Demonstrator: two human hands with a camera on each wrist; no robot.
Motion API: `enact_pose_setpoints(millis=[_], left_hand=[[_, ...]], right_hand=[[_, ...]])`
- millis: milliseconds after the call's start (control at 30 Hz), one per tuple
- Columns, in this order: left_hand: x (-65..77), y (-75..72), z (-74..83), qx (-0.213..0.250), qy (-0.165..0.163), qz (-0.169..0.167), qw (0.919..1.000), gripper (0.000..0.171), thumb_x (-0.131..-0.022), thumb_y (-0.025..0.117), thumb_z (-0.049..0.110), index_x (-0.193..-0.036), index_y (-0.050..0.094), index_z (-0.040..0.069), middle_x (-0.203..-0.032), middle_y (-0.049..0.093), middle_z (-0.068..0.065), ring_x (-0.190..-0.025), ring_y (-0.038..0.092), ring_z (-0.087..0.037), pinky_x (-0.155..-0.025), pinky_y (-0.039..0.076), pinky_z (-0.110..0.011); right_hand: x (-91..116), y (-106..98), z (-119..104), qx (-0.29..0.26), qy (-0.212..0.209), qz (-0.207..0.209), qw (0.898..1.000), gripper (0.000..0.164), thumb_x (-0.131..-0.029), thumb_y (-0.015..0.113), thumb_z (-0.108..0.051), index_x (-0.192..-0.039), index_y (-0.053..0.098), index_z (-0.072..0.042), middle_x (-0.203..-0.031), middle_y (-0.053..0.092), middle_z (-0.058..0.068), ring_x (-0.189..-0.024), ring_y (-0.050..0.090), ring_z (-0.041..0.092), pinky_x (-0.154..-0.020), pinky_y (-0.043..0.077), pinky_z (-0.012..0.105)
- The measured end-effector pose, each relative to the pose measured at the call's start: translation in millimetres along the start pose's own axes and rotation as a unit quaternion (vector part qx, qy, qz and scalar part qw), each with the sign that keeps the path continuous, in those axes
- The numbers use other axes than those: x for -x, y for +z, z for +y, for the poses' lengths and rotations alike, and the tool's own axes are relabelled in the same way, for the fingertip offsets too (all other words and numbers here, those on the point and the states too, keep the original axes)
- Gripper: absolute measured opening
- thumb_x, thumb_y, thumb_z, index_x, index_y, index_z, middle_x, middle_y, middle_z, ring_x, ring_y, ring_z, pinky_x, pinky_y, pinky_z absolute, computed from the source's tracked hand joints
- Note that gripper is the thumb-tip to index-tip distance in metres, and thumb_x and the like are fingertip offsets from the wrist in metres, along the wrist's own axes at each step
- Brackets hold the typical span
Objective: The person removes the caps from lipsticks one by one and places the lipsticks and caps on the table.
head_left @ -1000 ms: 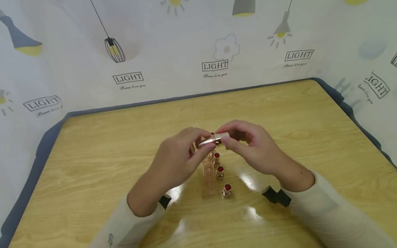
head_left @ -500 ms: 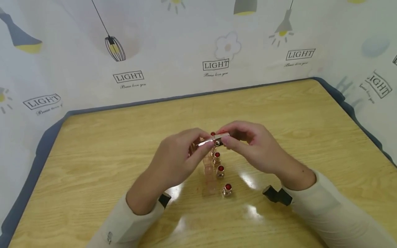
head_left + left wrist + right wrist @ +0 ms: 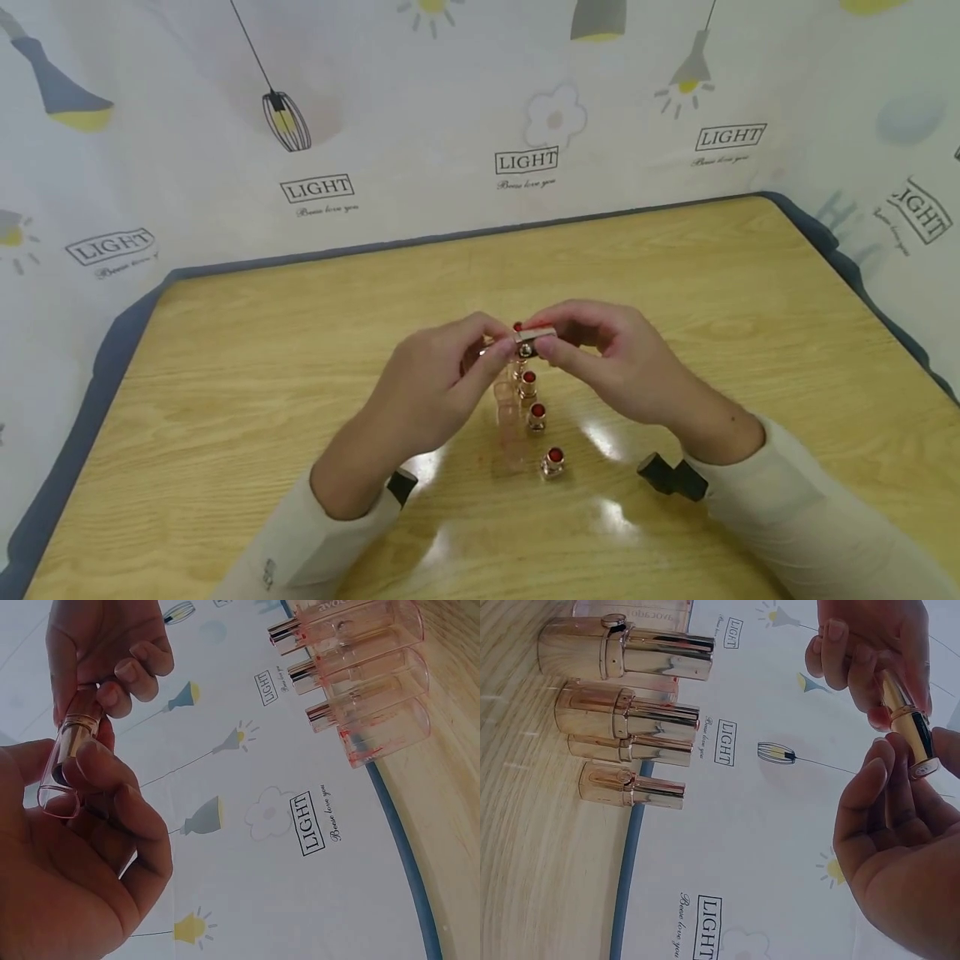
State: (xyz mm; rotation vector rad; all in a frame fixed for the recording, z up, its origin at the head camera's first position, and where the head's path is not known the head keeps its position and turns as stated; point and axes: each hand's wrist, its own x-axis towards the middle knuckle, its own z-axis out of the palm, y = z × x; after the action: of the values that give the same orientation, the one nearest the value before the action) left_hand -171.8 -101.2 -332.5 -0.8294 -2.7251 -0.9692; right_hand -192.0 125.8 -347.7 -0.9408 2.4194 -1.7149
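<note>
Above the middle of the table, my left hand and right hand hold the two ends of one shiny gold lipstick tube. In the left wrist view, my left fingers pinch a clear pink cap around the tube's end. My right thumb and fingers grip the rose-gold base, seen in the right wrist view. Beneath the hands, several uncapped lipsticks stand upright in a row, their tops red inside gold collars. Several clear pink caps stand just left of them. The hands partly hide the far end of both rows.
The wood-grain table has a dark blue edging. Behind it hangs a pale cloth printed with lamps. The nearest lipstick stands a little apart from its row. A black wrist mount juts from the right sleeve.
The held tube's left part has turned away and is now mostly covered by my left fingers. Both hands stay nearly in place, and the head view has shifted slightly. The standing lipsticks have not moved.
</note>
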Motion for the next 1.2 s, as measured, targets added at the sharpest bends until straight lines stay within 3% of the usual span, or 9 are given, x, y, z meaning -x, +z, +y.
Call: enact_pose_setpoints(millis=[233,533,700,967,1200], left_hand=[[1.5,2.4,0.0,-0.011,-0.004,-0.002,0.9999,0.022,-0.104,0.052,0.034,-0.102,0.068,0.019,-0.061,0.048,0.011,-0.054,0.041,-0.004,-0.052,0.036,-0.025],[-0.2,1.0,1.6,-0.009,0.002,0.013,0.9999,0.019,-0.102,0.056,0.035,-0.104,0.068,0.02,-0.062,0.05,0.01,-0.054,0.044,-0.004,-0.05,0.037,-0.024],[-0.3,-0.5,1.7,-0.016,-0.008,0.012,0.9998,0.02,-0.101,0.058,0.037,-0.105,0.069,0.021,-0.064,0.052,0.011,-0.055,0.045,-0.004,-0.051,0.039,-0.024],[0.1,-3.3,-1.0,-0.025,-0.027,0.044,0.9984,0.023,-0.099,0.062,0.037,-0.112,0.068,0.019,-0.07,0.053,0.006,-0.059,0.046,-0.008,-0.054,0.041,-0.026],[-1.1,-1.0,-4.5,-0.012,-0.039,0.041,0.9983,0.025,-0.101,0.058,0.038,-0.117,0.063,0.019,-0.08,0.06,0.007,-0.065,0.056,-0.005,-0.058,0.049,-0.024]], right_hand=[[1.5,2.0,3.1,0.003,-0.005,-0.003,1.0,0.019,-0.097,0.065,-0.008,-0.114,0.071,-0.008,-0.109,0.074,0.002,-0.091,0.069,0.014,-0.074,0.055,0.025],[1.7,-0.6,0.7,0.011,-0.009,0.016,1.0,0.016,-0.098,0.063,-0.009,-0.111,0.072,-0.01,-0.101,0.073,0.0,-0.087,0.067,0.014,-0.071,0.053,0.025],[1.7,-1.6,-0.8,0.008,0.011,0.016,1.0,0.015,-0.099,0.062,-0.012,-0.111,0.072,-0.009,-0.098,0.073,0.0,-0.088,0.068,0.014,-0.072,0.054,0.026],[-0.7,-8.5,-0.3,-0.047,0.064,0.075,0.994,0.018,-0.101,0.059,-0.013,-0.106,0.069,0.0,-0.084,0.065,0.005,-0.073,0.062,0.017,-0.071,0.055,0.026],[-0.5,-7.2,1.0,-0.065,0.067,0.077,0.993,0.017,-0.1,0.06,-0.012,-0.109,0.068,0.001,-0.084,0.065,0.003,-0.073,0.061,0.017,-0.07,0.055,0.026]])
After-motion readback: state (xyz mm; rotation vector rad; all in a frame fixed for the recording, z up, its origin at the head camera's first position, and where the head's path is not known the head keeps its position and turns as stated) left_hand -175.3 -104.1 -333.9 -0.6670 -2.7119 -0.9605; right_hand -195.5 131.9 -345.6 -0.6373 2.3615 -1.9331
